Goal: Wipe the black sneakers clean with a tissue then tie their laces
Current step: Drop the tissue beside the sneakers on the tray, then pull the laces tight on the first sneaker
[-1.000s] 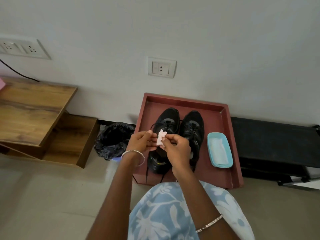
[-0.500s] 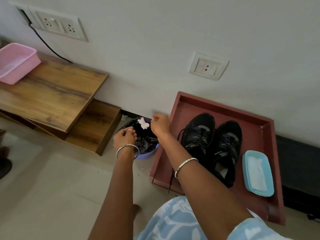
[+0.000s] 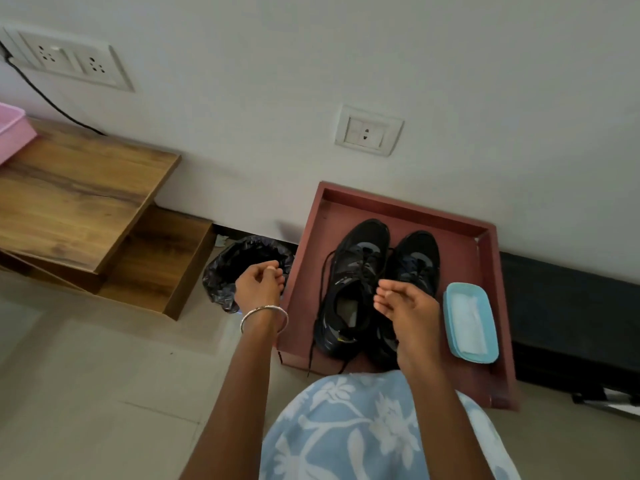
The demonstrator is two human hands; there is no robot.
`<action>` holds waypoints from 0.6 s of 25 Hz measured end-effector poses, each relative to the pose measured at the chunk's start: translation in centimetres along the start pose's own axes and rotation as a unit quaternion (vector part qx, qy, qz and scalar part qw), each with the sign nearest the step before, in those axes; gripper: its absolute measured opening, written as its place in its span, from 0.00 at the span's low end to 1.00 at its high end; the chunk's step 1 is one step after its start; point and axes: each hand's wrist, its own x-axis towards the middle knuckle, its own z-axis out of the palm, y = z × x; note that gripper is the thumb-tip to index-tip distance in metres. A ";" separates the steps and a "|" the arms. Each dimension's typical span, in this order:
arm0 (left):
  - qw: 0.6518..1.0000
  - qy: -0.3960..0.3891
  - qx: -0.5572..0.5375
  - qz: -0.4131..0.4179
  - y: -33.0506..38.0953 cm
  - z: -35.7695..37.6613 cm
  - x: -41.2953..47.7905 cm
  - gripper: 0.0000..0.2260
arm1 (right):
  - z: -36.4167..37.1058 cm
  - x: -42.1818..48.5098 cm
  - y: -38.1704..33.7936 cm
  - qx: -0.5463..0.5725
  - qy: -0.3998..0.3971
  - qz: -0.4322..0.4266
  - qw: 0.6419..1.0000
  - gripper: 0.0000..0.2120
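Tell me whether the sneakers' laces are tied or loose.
Loose: the laces trail untied from one sneaker over the tray's front rim.

Soft even indoor light, faint shadows along the wall base, slight motion blur, wide-angle bending at edges

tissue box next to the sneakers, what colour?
Light blue box, white tissue inside; it shows in the head view, the only one.
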 end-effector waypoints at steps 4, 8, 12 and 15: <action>0.985 -0.120 0.060 0.108 -0.7 3.8 -6.7 0.09 | -7.5 -1.5 0.5 -0.140 0.118 -0.028 0.983 0.05; 0.920 -0.219 0.253 0.204 -1.5 6.5 -11.8 0.04 | -8.8 -0.9 2.0 -0.202 -0.001 0.012 0.979 0.30; 0.809 -0.296 0.458 0.221 -2.7 8.4 -13.5 0.16 | -8.3 0.5 3.1 -0.272 -0.074 -0.026 0.959 0.40; 0.754 -0.307 0.540 0.215 -3.1 9.0 -13.4 0.18 | -9.0 1.5 2.5 -0.260 -0.101 -0.007 0.960 0.43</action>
